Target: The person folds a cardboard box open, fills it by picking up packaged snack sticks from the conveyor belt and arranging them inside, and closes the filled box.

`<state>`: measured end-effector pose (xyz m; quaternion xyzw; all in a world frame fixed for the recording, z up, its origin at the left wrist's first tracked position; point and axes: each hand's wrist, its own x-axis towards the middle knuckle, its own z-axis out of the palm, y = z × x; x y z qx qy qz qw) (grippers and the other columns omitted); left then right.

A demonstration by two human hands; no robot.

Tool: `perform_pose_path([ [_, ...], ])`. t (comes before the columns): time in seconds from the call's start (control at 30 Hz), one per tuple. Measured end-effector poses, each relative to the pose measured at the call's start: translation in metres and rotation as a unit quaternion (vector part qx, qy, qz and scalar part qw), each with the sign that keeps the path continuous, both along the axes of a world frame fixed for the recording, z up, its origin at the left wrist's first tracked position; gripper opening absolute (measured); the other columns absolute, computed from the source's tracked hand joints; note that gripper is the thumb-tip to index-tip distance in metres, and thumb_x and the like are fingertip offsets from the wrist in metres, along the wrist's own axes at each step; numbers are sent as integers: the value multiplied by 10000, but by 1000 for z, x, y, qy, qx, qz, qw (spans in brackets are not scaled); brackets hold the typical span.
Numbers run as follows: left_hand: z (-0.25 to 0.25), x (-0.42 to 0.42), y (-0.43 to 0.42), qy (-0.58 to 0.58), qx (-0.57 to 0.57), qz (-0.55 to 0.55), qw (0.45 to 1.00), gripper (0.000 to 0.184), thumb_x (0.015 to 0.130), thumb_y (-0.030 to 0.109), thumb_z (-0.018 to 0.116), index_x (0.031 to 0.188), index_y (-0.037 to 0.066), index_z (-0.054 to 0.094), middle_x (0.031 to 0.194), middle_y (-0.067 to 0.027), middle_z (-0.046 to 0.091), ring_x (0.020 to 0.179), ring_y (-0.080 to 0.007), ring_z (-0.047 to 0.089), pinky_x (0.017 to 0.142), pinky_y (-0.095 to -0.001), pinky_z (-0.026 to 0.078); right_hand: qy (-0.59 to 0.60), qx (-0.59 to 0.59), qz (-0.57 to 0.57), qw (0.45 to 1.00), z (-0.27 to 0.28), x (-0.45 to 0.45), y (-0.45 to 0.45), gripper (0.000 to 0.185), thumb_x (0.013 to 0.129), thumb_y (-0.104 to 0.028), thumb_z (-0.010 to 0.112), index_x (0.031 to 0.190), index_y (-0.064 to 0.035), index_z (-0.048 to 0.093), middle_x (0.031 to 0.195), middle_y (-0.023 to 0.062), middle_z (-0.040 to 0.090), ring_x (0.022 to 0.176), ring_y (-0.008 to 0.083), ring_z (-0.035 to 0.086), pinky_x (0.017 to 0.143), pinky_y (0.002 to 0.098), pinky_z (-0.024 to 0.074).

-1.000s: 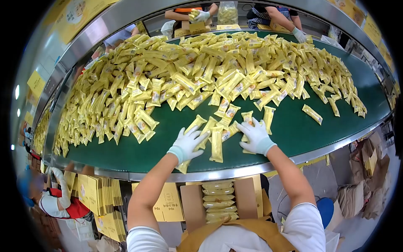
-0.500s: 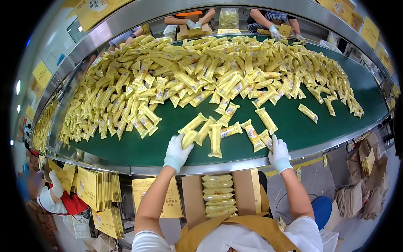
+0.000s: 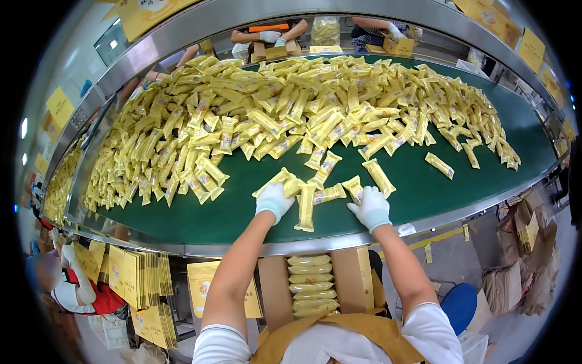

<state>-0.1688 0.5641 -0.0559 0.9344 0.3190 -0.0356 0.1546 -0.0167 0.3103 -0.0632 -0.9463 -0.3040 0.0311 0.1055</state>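
Observation:
My left hand (image 3: pixel 274 201), in a white glove, curls its fingers over yellow wrapped snack bars (image 3: pixel 291 185) near the belt's front edge. My right hand (image 3: pixel 371 209), also gloved, closes over another wrapped snack bar (image 3: pixel 352 187); its fingers hide part of it. Between the hands, one bar (image 3: pixel 305 209) points toward me and another (image 3: pixel 329 193) lies crosswise. Just beyond my right fingers rests a slanted bar (image 3: pixel 379 176). Below the belt, in front of my body, an open carton (image 3: pixel 277 291) holds a row of bars (image 3: pixel 310 279).
A big heap of wrapped bars (image 3: pixel 254 103) covers the far part of the green belt (image 3: pixel 424 194). The metal rim (image 3: pixel 291 247) runs between belt and carton. Flattened yellow cartons (image 3: pixel 136 276) stand at left, a blue stool (image 3: pixel 459 308) at right. Co-workers' hands (image 3: pixel 270 37) show across the belt.
Both hands have moved inward over the bars, my right hand farther left and onto a bar. The loose bars near my right hand are now partly covered.

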Motion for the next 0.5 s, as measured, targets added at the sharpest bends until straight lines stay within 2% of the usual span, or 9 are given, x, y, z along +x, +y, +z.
perform_pose_path([
  [0.07, 34, -12, 1, 5, -17, 55, 998, 549, 787, 450, 743, 1136, 34, 660, 1174, -215, 658, 1094, -376, 642, 944, -443, 530, 23, -22, 1, 999, -3, 15, -3, 532, 761, -485, 786, 1042, -58, 639, 1065, 164, 652, 972, 340, 669, 852, 421, 564],
  [0.13, 45, -22, 17, -30, -15, 80, 996, 538, 781, 452, 748, 1111, 35, 668, 1171, -225, 654, 1069, -386, 648, 931, -449, 534, 87, -108, 23, 990, 32, 27, -6, 476, 768, -448, 763, 1043, -65, 696, 1066, 204, 691, 1000, 345, 674, 894, 406, 559],
  [0.2, 48, -22, 37, -50, 2, 64, 997, 516, 782, 440, 747, 1104, 44, 667, 1162, -242, 647, 1072, -395, 633, 939, -447, 523, 39, -58, -8, 998, 50, 37, -10, 441, 776, -377, 760, 1055, -48, 667, 1060, 206, 672, 966, 363, 680, 868, 421, 566],
  [0.3, 32, -2, 50, -16, 22, 45, 999, 514, 781, 414, 754, 1135, 57, 648, 1178, -218, 653, 1108, -378, 628, 952, -430, 524, 8, 48, -60, 997, 48, 68, -5, 422, 779, -242, 776, 1080, -26, 573, 1046, 193, 633, 941, 389, 679, 844, 463, 563],
  [0.33, 35, 7, 42, 13, 24, 39, 999, 522, 781, 401, 758, 1159, 63, 636, 1190, -208, 655, 1119, -370, 631, 952, -425, 527, 9, 38, -73, 997, 44, 77, 0, 419, 777, -246, 784, 1070, -38, 568, 1062, 195, 648, 959, 386, 681, 851, 456, 564],
  [0.37, 38, 15, 34, 93, 2, 65, 993, 538, 781, 370, 767, 1210, 89, 605, 1197, -175, 671, 1117, -353, 648, 942, -419, 538, 13, 27, -77, 997, 30, 85, 4, 427, 774, -248, 790, 1072, -43, 563, 1060, 197, 658, 968, 383, 683, 844, 452, 568],
  [0.43, 37, 23, 34, 105, 8, 70, 992, 541, 782, 360, 771, 1224, 103, 595, 1192, -162, 681, 1099, -346, 663, 928, -423, 545, 45, -29, -93, 994, 11, 88, 10, 430, 779, -237, 785, 1092, -62, 547, 1044, 191, 687, 963, 369, 697, 824, 444, 577],
  [0.5, 37, 21, 30, 112, 30, 69, 991, 503, 797, 343, 770, 1214, 123, 596, 1145, -138, 702, 1047, -329, 690, 897, -430, 557, -34, -47, -83, 995, -4, 84, 16, 278, 880, -210, 682, 1093, -92, 546, 990, 147, 692, 894, 326, 714, 769, 438, 580],
])
